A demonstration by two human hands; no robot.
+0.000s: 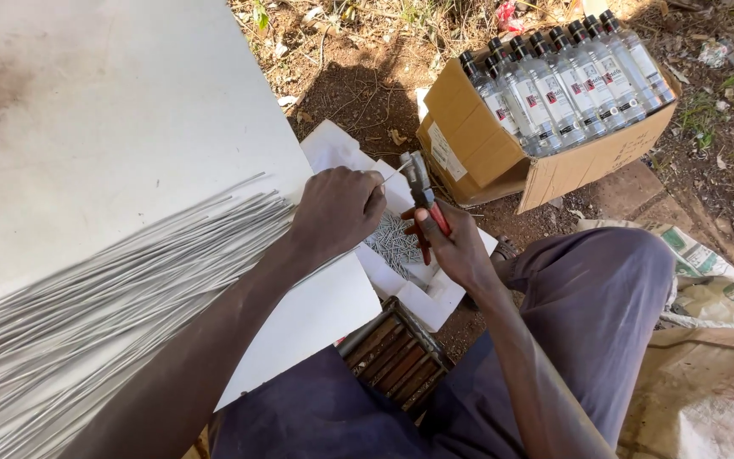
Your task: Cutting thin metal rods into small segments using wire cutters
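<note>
My left hand [337, 208] is closed around a thin metal wire [394, 174] whose tip reaches toward the jaws of red-handled pliers [422, 200]. My right hand [460, 251] grips the pliers' handles, jaws pointing up. Under both hands lies a pile of short cut wire pieces [392, 242] on white paper [341, 149]. A large bundle of long straight wires [104, 297] fans across a white board [112, 110] to the left.
An open cardboard box [486, 149] holding several clear bottles with black caps lies tilted on the dirt at upper right. A small wooden slatted crate [392, 353] sits between my knees. Printed sacks [707, 289] cover the ground at right.
</note>
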